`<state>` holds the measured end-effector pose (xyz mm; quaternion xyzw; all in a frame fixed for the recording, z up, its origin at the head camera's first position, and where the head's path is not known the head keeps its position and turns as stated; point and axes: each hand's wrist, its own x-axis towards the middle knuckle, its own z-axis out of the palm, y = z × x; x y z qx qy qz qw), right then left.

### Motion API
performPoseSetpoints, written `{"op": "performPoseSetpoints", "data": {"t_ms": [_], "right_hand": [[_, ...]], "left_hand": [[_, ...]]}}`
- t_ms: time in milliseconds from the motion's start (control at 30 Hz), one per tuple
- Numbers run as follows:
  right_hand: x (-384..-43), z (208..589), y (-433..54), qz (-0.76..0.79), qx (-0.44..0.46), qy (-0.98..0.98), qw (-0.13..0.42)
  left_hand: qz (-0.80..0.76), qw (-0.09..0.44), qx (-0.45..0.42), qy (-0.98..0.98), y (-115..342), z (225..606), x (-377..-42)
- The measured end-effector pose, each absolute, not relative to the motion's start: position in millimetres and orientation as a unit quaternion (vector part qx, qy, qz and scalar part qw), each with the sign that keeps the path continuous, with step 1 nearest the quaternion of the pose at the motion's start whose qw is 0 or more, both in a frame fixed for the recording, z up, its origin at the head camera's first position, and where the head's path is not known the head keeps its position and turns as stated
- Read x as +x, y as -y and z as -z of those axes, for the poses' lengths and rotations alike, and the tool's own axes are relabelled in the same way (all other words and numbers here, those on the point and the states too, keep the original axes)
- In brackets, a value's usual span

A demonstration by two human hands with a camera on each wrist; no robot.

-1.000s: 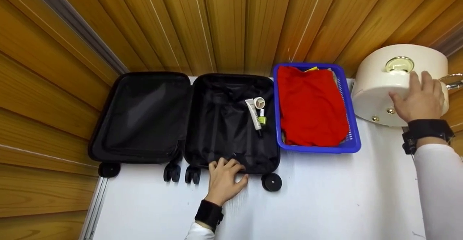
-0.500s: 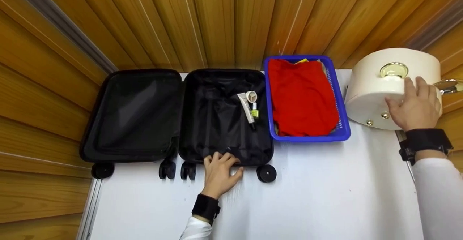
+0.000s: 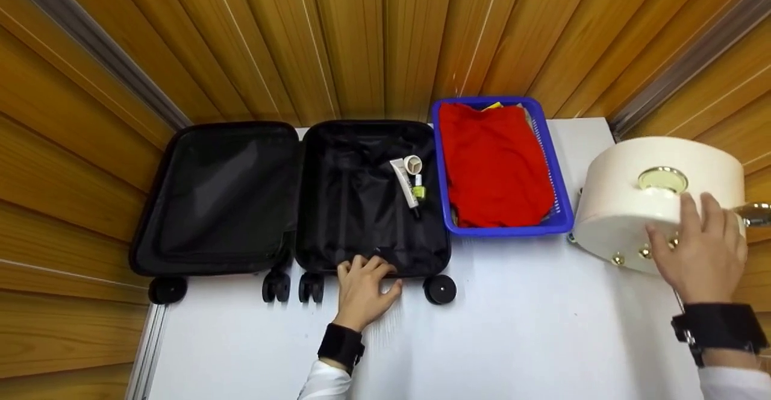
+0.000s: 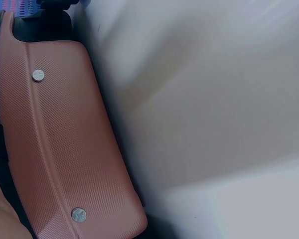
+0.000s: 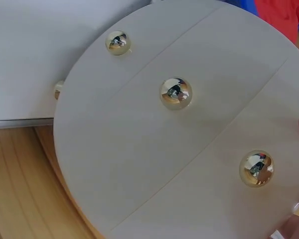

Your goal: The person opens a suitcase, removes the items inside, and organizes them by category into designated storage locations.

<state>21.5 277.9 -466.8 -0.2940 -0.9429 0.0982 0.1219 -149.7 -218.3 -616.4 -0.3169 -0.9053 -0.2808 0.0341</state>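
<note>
The head view is bright and fairly even, with a pale sheen on the suitcase lid (image 3: 220, 198). The left wrist view is dimmer, broad soft shadows crossing the tabletop (image 4: 224, 109); in the greyish right wrist view, gold knobs (image 5: 176, 93) carry reflections.

Left hand (image 3: 364, 291) loosely bent; right hand (image 3: 702, 258) straighter, well apart

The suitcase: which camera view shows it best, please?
The head view, because it shows both open halves of the suitcase. The left wrist view gives mainly a close look at its pinkish outer side; the right wrist view shows none of it.
</note>
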Motion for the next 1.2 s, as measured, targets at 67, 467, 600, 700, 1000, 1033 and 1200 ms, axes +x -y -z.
{"op": "performPoseSetpoints", "data": {"t_ms": [67, 467, 600, 700, 1000, 1033, 1200], "right_hand": [[31.6, 466.9, -268.8, -0.096, -0.301, 0.939, 0.132], [53.6, 450.4, -202.1, -0.030, -0.261, 0.951, 0.163], [58.4, 439.4, -183.7, -0.027, -0.210, 0.961, 0.176], [63.4, 426.4, -175.0, -0.033, -0.183, 0.972, 0.140], [63.6, 411.6, -179.0, -0.090, -0.014, 0.990, 0.111], [63.4, 414.0, -179.4, -0.109, -0.004, 0.987, 0.122], [66.4, 415.6, -164.0, -0.149, -0.050, 0.977, 0.142]], "left_hand": [[0.282, 0.031, -0.318, 0.905, 218.1, 616.3, -150.0], [0.281, 0.036, -0.312, 0.907, 222.9, 616.8, -153.7], [0.281, 0.039, -0.309, 0.907, 223.9, 618.3, -154.8], [0.282, 0.038, -0.312, 0.906, 223.3, 618.8, -155.3], [0.291, 0.031, -0.313, 0.904, 222.5, 617.9, -152.9], [0.293, 0.032, -0.313, 0.903, 222.4, 617.8, -152.2], [0.294, 0.038, -0.321, 0.899, 220.3, 616.3, -148.9]]}}
